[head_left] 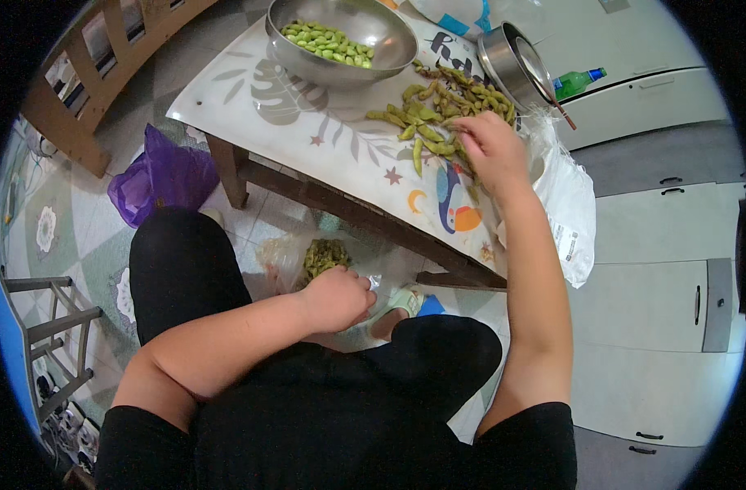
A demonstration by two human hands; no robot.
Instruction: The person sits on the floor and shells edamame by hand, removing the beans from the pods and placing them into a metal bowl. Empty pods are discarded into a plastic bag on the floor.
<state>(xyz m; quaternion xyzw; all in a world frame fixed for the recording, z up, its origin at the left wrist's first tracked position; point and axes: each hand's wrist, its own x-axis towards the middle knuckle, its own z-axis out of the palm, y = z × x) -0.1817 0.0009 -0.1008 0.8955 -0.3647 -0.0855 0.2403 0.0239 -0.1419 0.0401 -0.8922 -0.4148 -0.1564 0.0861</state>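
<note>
Under my right fingers lies the heap of green bean pods on the patterned table. My right hand rests palm down on the near edge of the heap, fingers curled loosely among the pods; I cannot tell whether they pinch one. Beyond those fingertips, further across the table, stands a steel bowl with shelled green beans inside. To the right of my fingers a second steel bowl sits tilted, and a white plastic bag hangs off the table edge just beside my wrist. My left hand is down below the table, closed into a loose fist at the mouth of a clear bag of empty pod shells on the floor. Well to the left of that fist lies a purple plastic bag.
</note>
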